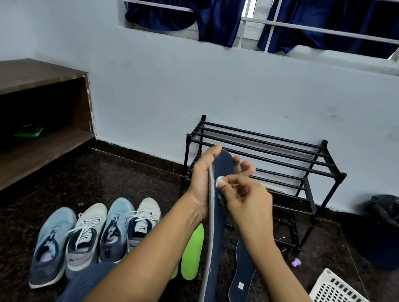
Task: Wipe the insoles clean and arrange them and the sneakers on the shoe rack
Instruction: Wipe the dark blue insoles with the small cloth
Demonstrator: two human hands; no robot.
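Observation:
My left hand (202,177) grips a long navy insole (217,221) upright in front of me, thumb at its top edge. My right hand (246,197) pinches a small white wipe (220,181) against the insole's upper face. On the dark floor lie a green insole (192,251) and a second navy insole (242,275). Several sneakers stand in a row at the left: two light blue ones (51,245) (115,229) and two white ones (85,234) (144,220). The black metal shoe rack (265,158) stands bare against the wall behind my hands.
A brown wooden shelf unit (25,107) fills the left side, with a green object (29,130) inside. A bin with a black liner (397,231) stands at the right. A white perforated basket (343,293) and a small purple cap (296,263) lie near my right knee.

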